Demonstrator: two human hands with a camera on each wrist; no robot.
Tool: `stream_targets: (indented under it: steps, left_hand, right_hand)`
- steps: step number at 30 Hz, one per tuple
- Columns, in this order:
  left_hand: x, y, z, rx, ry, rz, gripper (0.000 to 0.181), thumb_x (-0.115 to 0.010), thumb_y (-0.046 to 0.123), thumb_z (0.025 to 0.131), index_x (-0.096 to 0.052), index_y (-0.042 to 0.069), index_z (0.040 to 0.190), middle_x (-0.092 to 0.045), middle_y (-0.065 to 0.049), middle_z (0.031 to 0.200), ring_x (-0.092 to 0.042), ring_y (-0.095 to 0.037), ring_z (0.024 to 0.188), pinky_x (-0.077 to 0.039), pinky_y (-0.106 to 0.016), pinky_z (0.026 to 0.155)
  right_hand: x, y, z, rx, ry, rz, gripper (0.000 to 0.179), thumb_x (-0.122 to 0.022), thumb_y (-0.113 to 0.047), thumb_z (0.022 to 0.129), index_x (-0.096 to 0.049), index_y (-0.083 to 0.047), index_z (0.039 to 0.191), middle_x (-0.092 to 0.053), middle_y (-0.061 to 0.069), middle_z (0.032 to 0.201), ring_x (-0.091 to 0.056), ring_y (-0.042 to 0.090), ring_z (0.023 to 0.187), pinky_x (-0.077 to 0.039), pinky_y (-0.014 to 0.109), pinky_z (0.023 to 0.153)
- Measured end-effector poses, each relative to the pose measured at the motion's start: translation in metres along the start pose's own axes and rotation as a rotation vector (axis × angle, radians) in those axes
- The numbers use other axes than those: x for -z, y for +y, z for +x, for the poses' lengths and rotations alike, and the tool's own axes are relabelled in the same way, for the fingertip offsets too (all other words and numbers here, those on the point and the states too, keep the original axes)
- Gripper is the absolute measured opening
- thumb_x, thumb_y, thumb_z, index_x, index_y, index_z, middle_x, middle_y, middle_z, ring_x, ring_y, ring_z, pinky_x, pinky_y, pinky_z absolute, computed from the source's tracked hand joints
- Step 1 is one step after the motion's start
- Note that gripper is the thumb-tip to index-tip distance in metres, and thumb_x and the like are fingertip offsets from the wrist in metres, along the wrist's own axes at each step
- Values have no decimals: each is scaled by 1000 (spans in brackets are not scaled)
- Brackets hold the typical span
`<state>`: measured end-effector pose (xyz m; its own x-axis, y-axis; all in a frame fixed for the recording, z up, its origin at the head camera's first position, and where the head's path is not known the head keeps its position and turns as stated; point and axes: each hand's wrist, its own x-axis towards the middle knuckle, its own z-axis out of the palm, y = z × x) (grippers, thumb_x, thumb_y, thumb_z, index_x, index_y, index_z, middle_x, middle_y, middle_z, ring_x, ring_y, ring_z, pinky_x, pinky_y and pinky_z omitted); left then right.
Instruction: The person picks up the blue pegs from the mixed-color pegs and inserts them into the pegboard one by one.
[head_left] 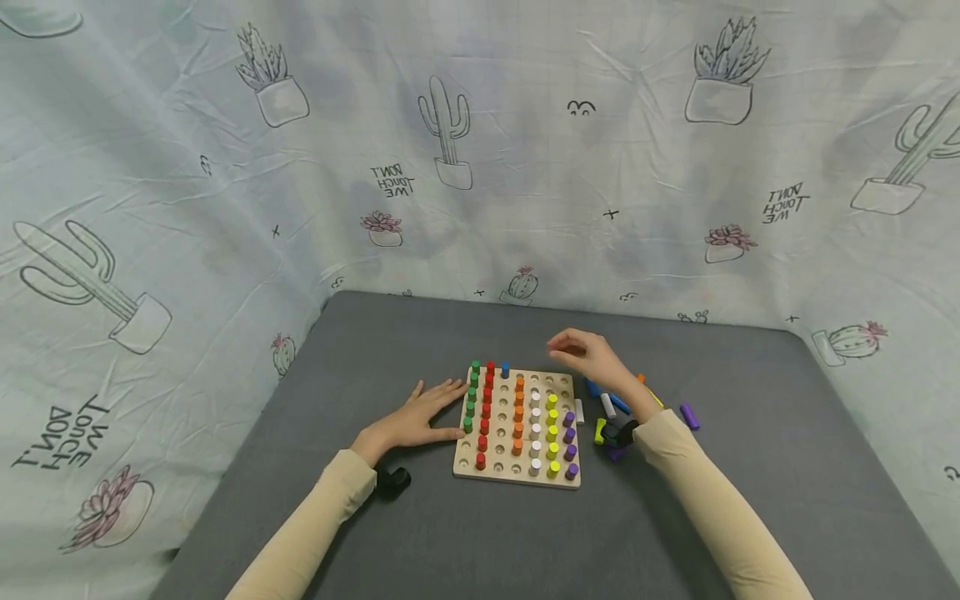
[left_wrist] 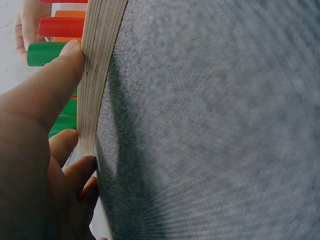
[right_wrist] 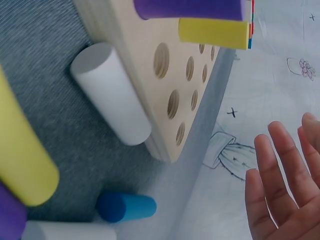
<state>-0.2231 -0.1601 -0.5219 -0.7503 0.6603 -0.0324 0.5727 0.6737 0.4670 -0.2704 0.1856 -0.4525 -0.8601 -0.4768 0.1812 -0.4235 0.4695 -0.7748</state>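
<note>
A wooden pegboard (head_left: 525, 479) lies flat, with coloured pegs standing in its holes. Green pegs (head_left: 470, 408) fill part of the leftmost column, beside a column of red pegs (head_left: 487, 410). One blue peg (head_left: 505, 370) stands at the far end of the third column. Orange, white, yellow and purple pegs (head_left: 571, 452) stand in columns farther right. My left hand (head_left: 412, 419) rests at the board's left edge, its thumb touching a green peg (left_wrist: 46, 54). Over the board's far right corner hovers my right hand (head_left: 595, 358), fingers loosely extended and nothing visible in them.
Right of the board lie loose pegs: a white one (right_wrist: 111, 95) against its edge, a yellow one (head_left: 599, 431), blue ones (head_left: 619, 403) and a purple one (head_left: 689, 416). My right forearm passes over some. A patterned cloth (head_left: 487, 167) hangs behind the grey table (head_left: 420, 533).
</note>
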Motion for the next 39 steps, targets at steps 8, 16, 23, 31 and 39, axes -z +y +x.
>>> stream_targets:
  steps: [8, 16, 23, 31, 39]
  left_hand:
    - [-4, -2, 0, 1, 11, -1, 80, -44, 63, 79, -10, 26, 142, -13, -2, 147, -10, -21, 134, 4, -55, 104]
    - [-4, -1, -1, 14, 12, 0, 81, -43, 64, 78, -10, 27, 142, -12, 2, 147, -9, -18, 134, 5, -53, 105]
    - [-3, -1, -1, 15, 10, 4, 81, -43, 64, 78, -11, 26, 142, -12, 1, 147, -9, -20, 134, 4, -54, 105]
    - [-3, 0, 0, 29, 14, 9, 82, -41, 67, 77, -12, 27, 142, -13, 2, 147, -8, -16, 134, 4, -53, 105]
    - [-2, 1, 1, 13, 10, 11, 80, -42, 65, 78, -10, 26, 142, -12, 0, 147, -9, -20, 134, 3, -54, 105]
  right_hand:
    - [5, 25, -7, -32, 28, -23, 20, -53, -35, 86, -58, -25, 103, -61, -3, 101, -57, 10, 91, -49, 33, 79]
    - [16, 29, -19, -7, 49, -99, 19, -52, -31, 87, -58, -21, 103, -61, 0, 97, -57, 14, 84, -48, 32, 71]
    - [22, 36, -26, -45, 84, -154, 24, -54, -31, 86, -60, -14, 102, -61, -4, 92, -56, 12, 79, -48, 31, 69]
    - [27, 48, -31, -78, 124, -222, 25, -54, -33, 86, -61, -14, 99, -61, -2, 86, -54, 12, 72, -46, 30, 64]
    - [27, 54, -36, -104, 181, -275, 20, -55, -29, 86, -62, -13, 96, -62, 2, 84, -55, 14, 70, -46, 30, 61]
